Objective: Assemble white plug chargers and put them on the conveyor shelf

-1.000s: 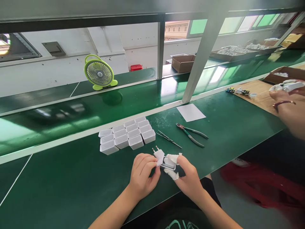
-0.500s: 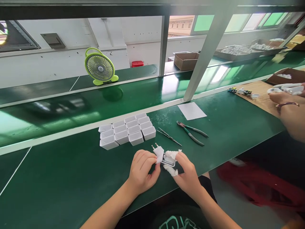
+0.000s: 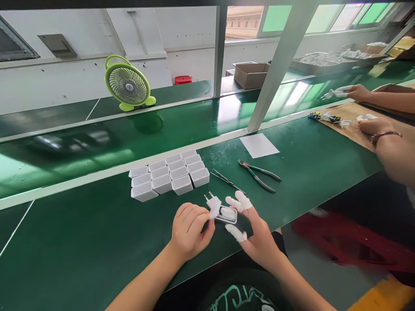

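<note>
Between my hands is a white two-pin plug adapter (image 3: 213, 206), its pins pointing up and away and its open casing (image 3: 228, 214) facing up toward the right. My left hand (image 3: 192, 230) is closed on the plug end, thumb and fingertips pinching it. Around the casing's right end my right hand (image 3: 257, 231) stands open, fingers spread, with white covers on the thumb and fingertips; it seems apart from the casing. Just beyond lie black tweezers (image 3: 228, 180) and green-handled pliers (image 3: 259, 175). Several white open-topped casings (image 3: 170, 175) stand in rows to the left.
A white paper sheet (image 3: 259, 145) lies behind the pliers. A slanted post (image 3: 272, 73) rises at the bench's back edge, before a green conveyor belt (image 3: 181, 116). At right, a co-worker's hands (image 3: 378, 126) work over cardboard (image 3: 356, 116). A green fan (image 3: 128, 86) stands across the belt.
My right fingers have spread away from the casing, while my left hand keeps its pinch on the plug. A co-worker's arm now reaches out over the belt. The view has shifted slightly.
</note>
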A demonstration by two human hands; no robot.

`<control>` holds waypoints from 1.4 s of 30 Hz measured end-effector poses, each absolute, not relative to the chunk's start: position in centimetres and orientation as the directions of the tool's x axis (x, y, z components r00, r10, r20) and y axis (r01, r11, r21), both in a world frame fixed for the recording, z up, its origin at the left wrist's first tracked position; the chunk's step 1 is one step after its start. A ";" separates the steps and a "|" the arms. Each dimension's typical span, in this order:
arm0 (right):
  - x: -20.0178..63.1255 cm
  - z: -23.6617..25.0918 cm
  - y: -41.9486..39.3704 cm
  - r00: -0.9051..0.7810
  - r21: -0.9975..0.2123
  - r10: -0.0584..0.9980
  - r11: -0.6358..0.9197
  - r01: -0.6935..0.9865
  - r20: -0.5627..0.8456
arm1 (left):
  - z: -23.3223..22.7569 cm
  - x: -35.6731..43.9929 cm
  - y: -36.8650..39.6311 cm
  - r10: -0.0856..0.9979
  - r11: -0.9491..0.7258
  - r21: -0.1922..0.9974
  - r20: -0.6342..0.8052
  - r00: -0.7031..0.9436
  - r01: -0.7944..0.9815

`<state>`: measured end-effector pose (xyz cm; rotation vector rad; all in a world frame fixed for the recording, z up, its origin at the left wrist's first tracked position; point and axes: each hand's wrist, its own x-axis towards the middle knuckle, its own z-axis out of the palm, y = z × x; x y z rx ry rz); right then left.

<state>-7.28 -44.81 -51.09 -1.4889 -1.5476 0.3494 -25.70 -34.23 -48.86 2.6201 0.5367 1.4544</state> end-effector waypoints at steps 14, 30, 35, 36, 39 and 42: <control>-6.6 -52.2 -44.8 0.163 -0.725 0.893 0.221 0.652 0.419 | -47.9 -25.8 -33.9 0.079 -0.982 -0.043 0.790 0.608 0.183; -4.7 -50.9 -43.6 -0.238 -0.516 0.887 0.429 0.741 0.395 | -48.6 -25.6 -34.3 0.309 -0.950 0.261 0.711 0.631 0.171; -4.5 -50.9 -43.3 -0.248 -0.523 0.882 0.442 0.729 0.400 | -48.6 -25.3 -33.9 0.639 -0.707 0.681 0.500 0.584 0.190; -4.4 -51.0 -43.3 -0.249 -0.514 0.880 0.444 0.734 0.405 | -48.6 -25.2 -33.9 0.632 -0.695 0.697 0.471 0.615 0.180; -4.3 -51.3 -43.3 -0.255 -0.478 0.869 0.454 0.752 0.425 | -48.7 -24.8 -33.8 0.612 -0.688 0.711 0.461 0.643 0.145; -4.2 -51.5 -43.3 -0.285 -0.448 0.858 0.475 0.757 0.428 | -48.9 -24.7 -33.8 0.606 -0.682 0.723 0.473 0.640 0.112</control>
